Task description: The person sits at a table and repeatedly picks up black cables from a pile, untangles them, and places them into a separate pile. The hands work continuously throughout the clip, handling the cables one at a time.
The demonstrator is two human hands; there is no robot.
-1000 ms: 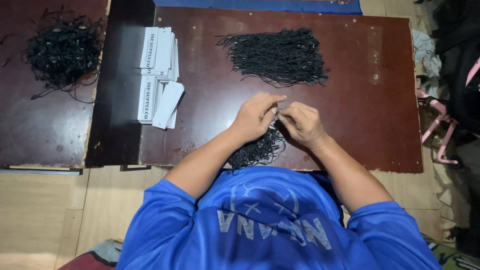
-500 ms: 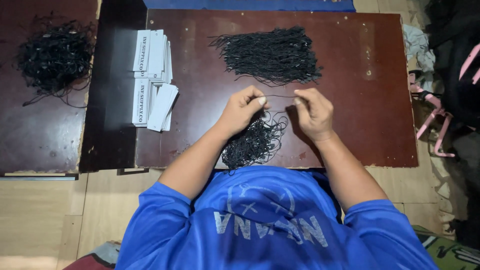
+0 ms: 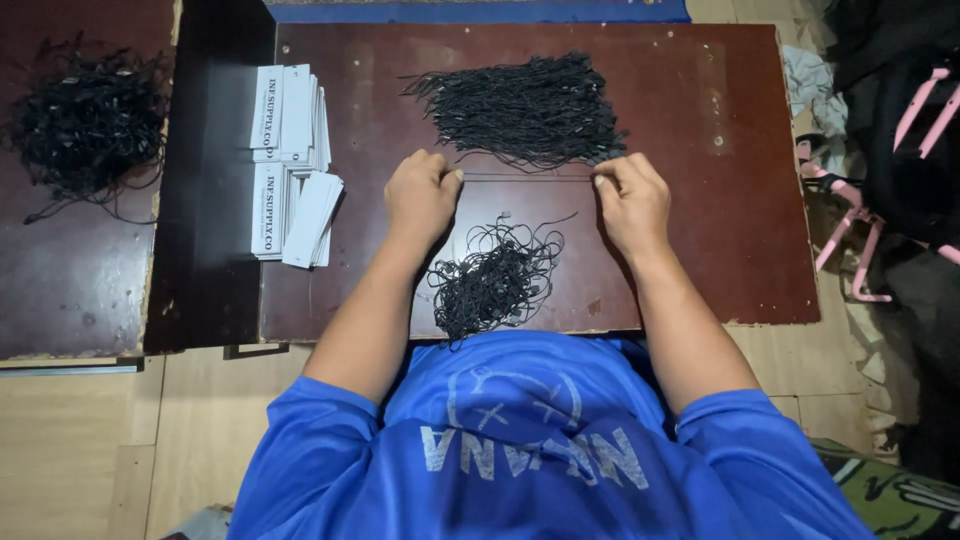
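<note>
My left hand [image 3: 422,192] and my right hand [image 3: 630,198] are spread apart over a dark brown table [image 3: 720,250]. Between them a thin black string [image 3: 528,177] is stretched taut, pinched at each end by the fingertips. Just beyond the string lies a straightened pile of black strings [image 3: 522,108]. Nearer my body, between my forearms, sits a tangled heap of black strings [image 3: 492,282].
Two stacks of white paper tags [image 3: 290,165] lie at the table's left edge. A second tangled mass of black strings [image 3: 88,125] rests on a neighbouring table at the left. Dark bags with pink straps [image 3: 890,170] sit on the floor at the right.
My hands were together over the tangled heap. They have moved apart and forward, drawing one string out straight between them.
</note>
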